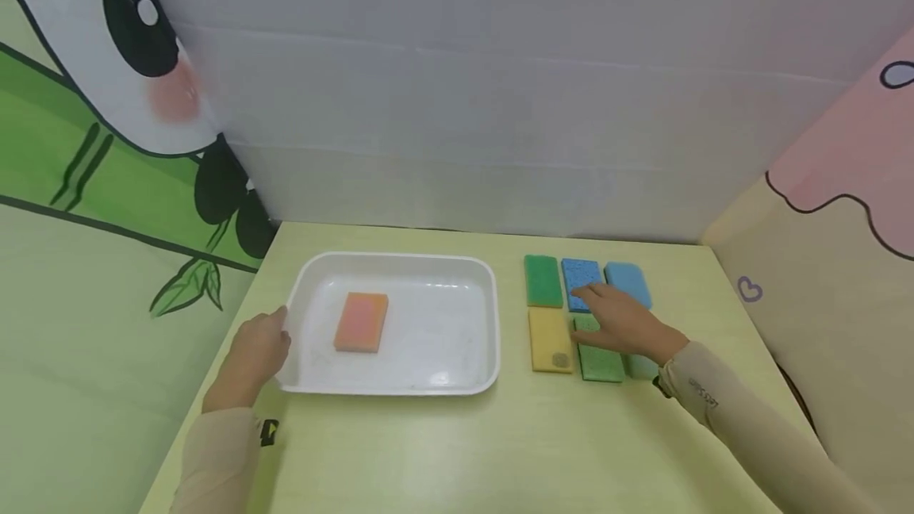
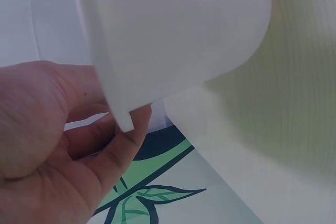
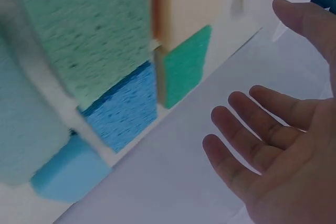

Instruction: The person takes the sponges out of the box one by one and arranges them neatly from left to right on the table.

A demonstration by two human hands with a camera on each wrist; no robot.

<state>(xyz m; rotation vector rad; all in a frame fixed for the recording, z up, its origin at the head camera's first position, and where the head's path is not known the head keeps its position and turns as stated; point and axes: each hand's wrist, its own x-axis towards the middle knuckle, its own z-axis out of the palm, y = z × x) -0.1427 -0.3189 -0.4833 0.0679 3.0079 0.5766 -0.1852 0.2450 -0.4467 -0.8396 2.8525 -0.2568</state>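
Observation:
A white tray (image 1: 437,331) stands at the left, with an orange sponge (image 1: 348,331) with a pink middle lying in it. My left hand (image 1: 253,351) grips the tray's left rim; in the left wrist view the fingers curl beneath the rim. Over the sponges at the right hovers my right hand (image 1: 628,322), fingers extended and holding nothing. Under and around it lie a green sponge (image 1: 543,281), a blue sponge (image 1: 581,270), a light blue sponge (image 1: 630,281), a yellow sponge (image 1: 548,331), a second green sponge (image 1: 601,365) and a pale green sponge (image 1: 642,368), partly hidden by the wrist.
The pale yellow table (image 1: 443,458) extends toward me in front of the tray and sponges. A plain whitish wall (image 1: 457,117) rises behind it. Printed panels flank the table, with a cartoon and leaves on the left and a pink shape on the right.

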